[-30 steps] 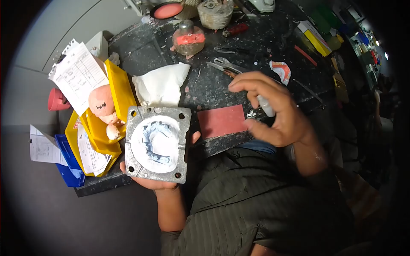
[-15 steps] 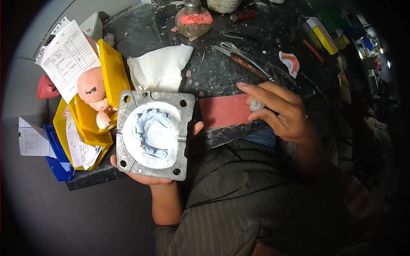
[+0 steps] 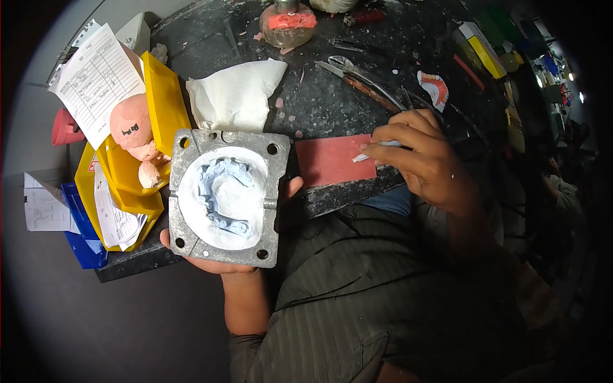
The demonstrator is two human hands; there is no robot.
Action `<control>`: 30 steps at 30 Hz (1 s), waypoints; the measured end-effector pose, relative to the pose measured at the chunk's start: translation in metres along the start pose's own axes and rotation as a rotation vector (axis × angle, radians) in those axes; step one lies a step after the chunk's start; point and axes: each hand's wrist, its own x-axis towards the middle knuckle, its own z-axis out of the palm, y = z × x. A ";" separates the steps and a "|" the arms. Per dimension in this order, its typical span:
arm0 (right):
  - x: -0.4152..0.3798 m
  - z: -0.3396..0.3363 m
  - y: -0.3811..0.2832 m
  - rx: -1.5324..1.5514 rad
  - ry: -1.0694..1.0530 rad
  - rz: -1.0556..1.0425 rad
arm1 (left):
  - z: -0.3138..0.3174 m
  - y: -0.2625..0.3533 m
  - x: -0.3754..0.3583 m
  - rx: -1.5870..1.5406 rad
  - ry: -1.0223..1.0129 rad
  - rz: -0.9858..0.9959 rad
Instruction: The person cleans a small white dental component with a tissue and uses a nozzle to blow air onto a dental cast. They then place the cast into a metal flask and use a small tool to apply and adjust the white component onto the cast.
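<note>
My left hand [image 3: 220,264] supports a square metal dental flask half [image 3: 273,171] from below, thumb and fingers showing at its edges. White plaster [image 3: 191,214] fills the flask, with a blue-grey dental cast [image 3: 231,225] in the shape of a tooth arch set in it. In my right hand [image 3: 423,153] a small whitish tube [image 3: 378,148] is pinched, its narrow tip pointing left. That tip is above a flat pink wax sheet [image 3: 329,165] at the table's front edge. Most of the tube is hidden by my fingers.
Crumpled white tissue [image 3: 236,96] lies behind the flask. Yellow trays [image 3: 167,105] with papers and a pink cast [image 3: 131,121] stand left. Metal hand tools [image 3: 364,83] and a pink-and-white denture piece [image 3: 433,91] lie right; a spirit burner-like jar [image 3: 287,32] stands at the back.
My right hand has turned, so the tube now points left over the wax sheet instead of its round end facing up. The flask has shifted only slightly in view.
</note>
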 end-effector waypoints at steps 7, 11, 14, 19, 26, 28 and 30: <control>-0.001 0.002 -0.002 -0.007 0.001 0.020 | -0.002 -0.001 0.000 -0.059 -0.081 0.033; 0.001 0.000 -0.006 0.007 -0.017 0.019 | -0.004 0.003 0.000 -0.026 -0.105 0.006; 0.003 -0.004 -0.010 0.000 -0.030 0.026 | -0.002 0.000 0.002 -0.056 -0.154 -0.003; 0.002 -0.002 -0.008 0.002 -0.010 0.017 | -0.003 0.000 0.002 -0.039 -0.158 -0.001; 0.001 0.002 -0.008 0.008 0.026 0.039 | -0.001 -0.001 0.002 -0.088 -0.149 0.006; 0.000 0.003 -0.009 0.022 0.043 0.055 | -0.002 0.000 0.003 -0.075 -0.158 -0.007; -0.002 0.005 -0.007 0.052 0.073 0.065 | -0.002 0.001 0.003 -0.059 -0.169 -0.023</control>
